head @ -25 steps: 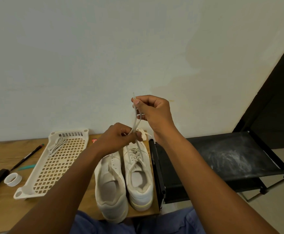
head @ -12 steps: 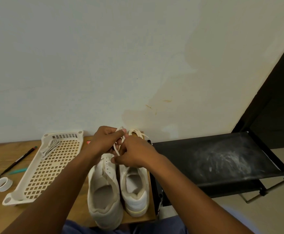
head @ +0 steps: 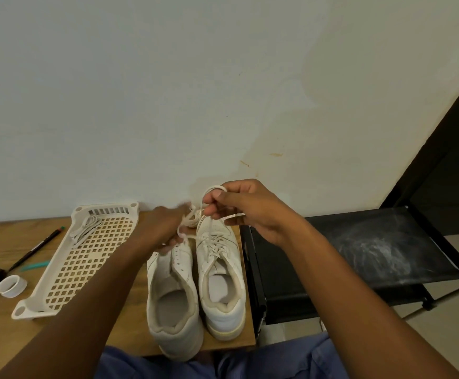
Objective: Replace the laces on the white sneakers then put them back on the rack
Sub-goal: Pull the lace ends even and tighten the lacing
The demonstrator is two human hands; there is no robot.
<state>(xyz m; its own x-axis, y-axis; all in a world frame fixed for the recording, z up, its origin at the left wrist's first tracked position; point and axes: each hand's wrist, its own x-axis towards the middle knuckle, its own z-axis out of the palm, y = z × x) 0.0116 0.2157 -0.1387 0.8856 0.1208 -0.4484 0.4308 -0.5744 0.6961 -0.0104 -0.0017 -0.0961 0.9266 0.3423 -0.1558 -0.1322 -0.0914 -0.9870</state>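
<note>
Right hand (head: 250, 212) lifted lace (head: 212, 189) above laced sneaker (head: 218, 269); left hand (head: 165, 228) pinching.

Bare forearms, no sleeves; bare hands, no gloves; blue trousers (head: 291, 362) over lap.

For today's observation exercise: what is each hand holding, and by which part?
Both hold the right sneaker's white lace: right hand pinches a loop; left hand grips a strand.

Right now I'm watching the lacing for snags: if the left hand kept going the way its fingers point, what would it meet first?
The left hand points away, slightly right. It would likely meet the loose lace at the right sneaker's toe first, then the wall. Depth is unclear.
</note>
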